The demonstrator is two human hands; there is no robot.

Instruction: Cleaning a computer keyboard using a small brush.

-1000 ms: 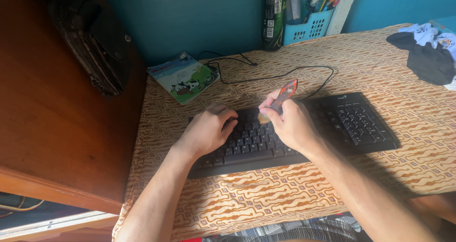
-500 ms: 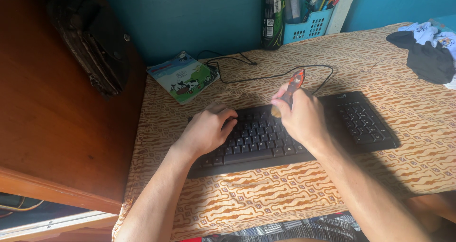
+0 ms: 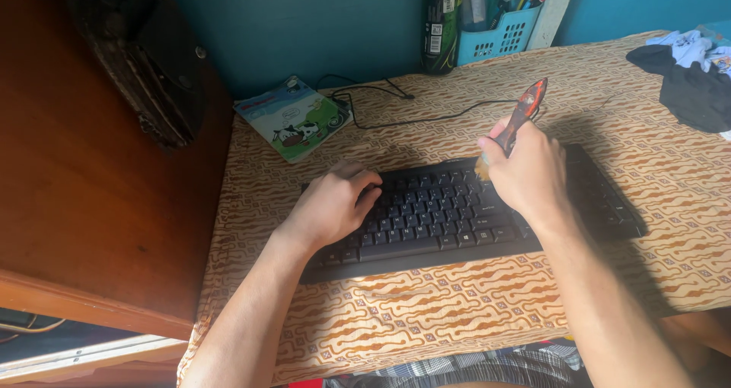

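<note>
Keyboard (image 3: 457, 213): black, full-size, lies flat on the patterned brown-and-cream tablecloth (image 3: 426, 319), its cable (image 3: 426, 118) running back toward the teal wall.

Brush (image 3: 518, 121): small, red-and-black patterned handle, pale bristle tuft at the lower end. You have it pinched in your right hand (image 3: 529, 178), fingers closed round the lower handle, handle tilted up and away from you. The tuft sits at the top key rows, right of centre; whether the bristles touch the keys I cannot tell.

Left hand (image 3: 331, 205): rests palm-down on the left end of the keyboard, fingers loosely curled over the upper-left keys, holding nothing.

Notes on technique, as judgement:
- Keep the left hand pressing down, so the board does not slide on the loose cloth.
- Work the tuft along the gaps between key rows with light, short strokes; heavy pressure would only splay the bristles.
- Sweep toward one edge so dust leaves the board rather than settling in the next row.
- The number pad end lies under your right wrist and in shadow; lift the wrist clear before brushing there.

Surroundings: a picture booklet (image 3: 293, 118) at the table's back left, a blue basket of pens (image 3: 495, 34) against the wall, dark clothing (image 3: 697, 91) far right. All well apart from the brush.
</note>
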